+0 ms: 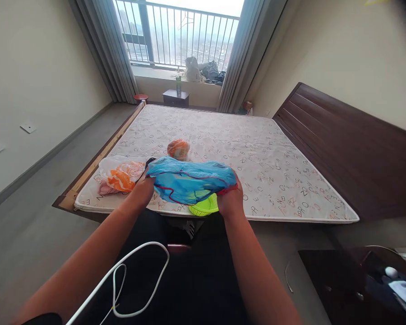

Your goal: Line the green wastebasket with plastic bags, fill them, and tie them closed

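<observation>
Between my two hands a blue plastic bag (192, 174) with a red drawstring is stretched sideways, its mouth gaping toward me. My left hand (145, 189) grips the bag's left edge. At the opposite end, my right hand (232, 198) is closed on the rim near the red string. A bright green basket (205, 206) sits on the mattress edge below the bag and is partly covered by it. Just behind the bag lies an orange bundle in clear plastic (178, 149). Left of my left hand rests a white plastic bag with orange print (123, 174), on something pink.
The bare mattress (257, 158) with printed letters fills the bed frame, with a dark headboard (345, 126) at right. A white cable (155, 243) loops across my lap. A dark cabinet (338, 280) stands at lower right. A nightstand (176, 97) stands beyond the bed.
</observation>
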`<move>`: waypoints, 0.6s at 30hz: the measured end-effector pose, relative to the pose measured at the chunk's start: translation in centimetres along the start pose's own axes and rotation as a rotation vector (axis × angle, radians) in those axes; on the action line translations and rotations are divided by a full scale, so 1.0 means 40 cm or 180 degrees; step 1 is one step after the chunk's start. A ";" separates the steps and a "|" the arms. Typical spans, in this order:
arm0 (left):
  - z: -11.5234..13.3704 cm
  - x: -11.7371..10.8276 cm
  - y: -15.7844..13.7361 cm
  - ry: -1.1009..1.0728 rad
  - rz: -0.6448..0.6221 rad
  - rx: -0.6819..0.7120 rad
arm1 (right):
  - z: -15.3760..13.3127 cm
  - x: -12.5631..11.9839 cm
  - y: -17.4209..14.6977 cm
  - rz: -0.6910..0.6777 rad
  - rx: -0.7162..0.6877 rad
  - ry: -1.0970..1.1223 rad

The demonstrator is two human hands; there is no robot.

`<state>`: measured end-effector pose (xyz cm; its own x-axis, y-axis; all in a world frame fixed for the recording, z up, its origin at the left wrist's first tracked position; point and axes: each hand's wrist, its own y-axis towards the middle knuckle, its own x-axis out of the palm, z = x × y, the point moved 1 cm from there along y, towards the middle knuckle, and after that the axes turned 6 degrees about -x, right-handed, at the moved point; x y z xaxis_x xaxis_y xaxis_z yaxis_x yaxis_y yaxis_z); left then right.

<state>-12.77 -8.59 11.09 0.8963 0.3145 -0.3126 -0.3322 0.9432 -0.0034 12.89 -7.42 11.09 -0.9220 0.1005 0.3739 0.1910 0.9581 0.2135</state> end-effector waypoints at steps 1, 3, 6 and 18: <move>0.022 0.034 0.007 0.0044 -0.0003 0.0289 | -0.023 -0.020 0.004 0.0092 -0.0246 -0.0214; 0.050 0.108 0.020 0.0165 -0.0077 0.0953 | -0.049 -0.060 0.007 0.0177 -0.0496 -0.0530; 0.048 0.221 0.032 0.0378 -0.0359 0.1585 | -0.040 -0.107 0.005 0.0169 -0.0309 -0.0608; -0.064 0.412 -0.010 0.1160 -0.1271 0.0949 | 0.136 -0.239 -0.029 0.0303 0.0563 -0.0535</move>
<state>1.38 -4.05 3.49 0.7591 -0.0762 -0.6465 0.1520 0.9864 0.0621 19.65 -8.03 2.37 -0.9485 0.2213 0.2265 0.2313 0.9727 0.0180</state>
